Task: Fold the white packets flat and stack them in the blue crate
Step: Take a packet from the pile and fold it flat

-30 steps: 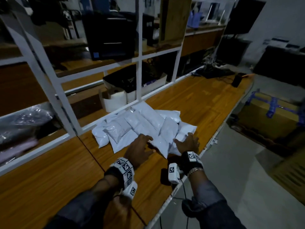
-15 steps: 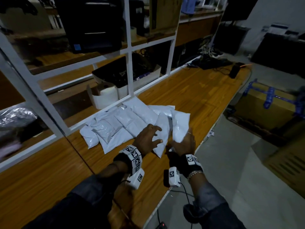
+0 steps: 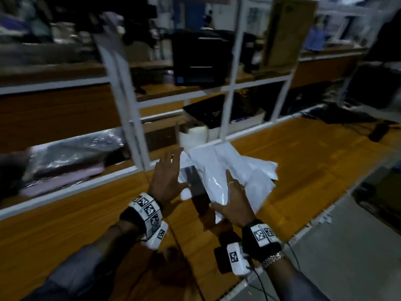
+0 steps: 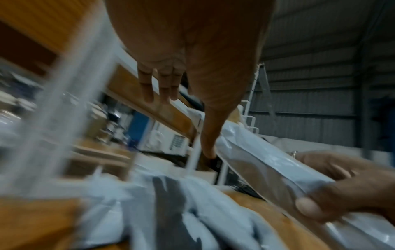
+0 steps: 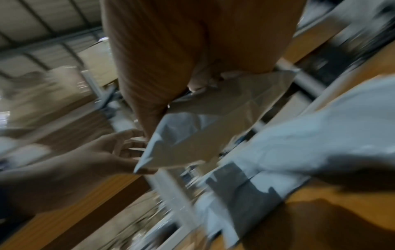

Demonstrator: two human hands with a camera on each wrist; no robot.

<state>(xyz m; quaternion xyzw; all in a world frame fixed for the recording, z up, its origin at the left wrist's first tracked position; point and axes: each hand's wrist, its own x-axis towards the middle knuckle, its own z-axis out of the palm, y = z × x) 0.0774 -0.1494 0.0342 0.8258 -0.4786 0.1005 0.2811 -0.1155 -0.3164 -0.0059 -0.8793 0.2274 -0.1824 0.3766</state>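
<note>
Two hands are seen over a long wooden table (image 3: 303, 161), which is the biggest thing here and is used as the work top. Behind it a white shelf frame (image 3: 227, 109) is stood, with dark boxes kept on its boards. A pile of white packets (image 3: 258, 170) is left on the table by the frame – close enough to be reached without a step. One white packet (image 3: 217, 183) has been lifted off the pile and is held up on a slant, likely so that it can be folded in the air. It is gripped by the right hand (image 3: 235, 205), with the thumb pressed on the near face and the fingers curled round its lower end, so it cannot slip. The left hand (image 3: 168, 181) is held just beside the packet with its fingers spread wide and straight, and nothing is held in it; it seems to be brought in to catch the free side for the fold. No fold is seen in the packet yet. The blue crate is not seen in any view – so the place for stacking cannot be told.
</note>
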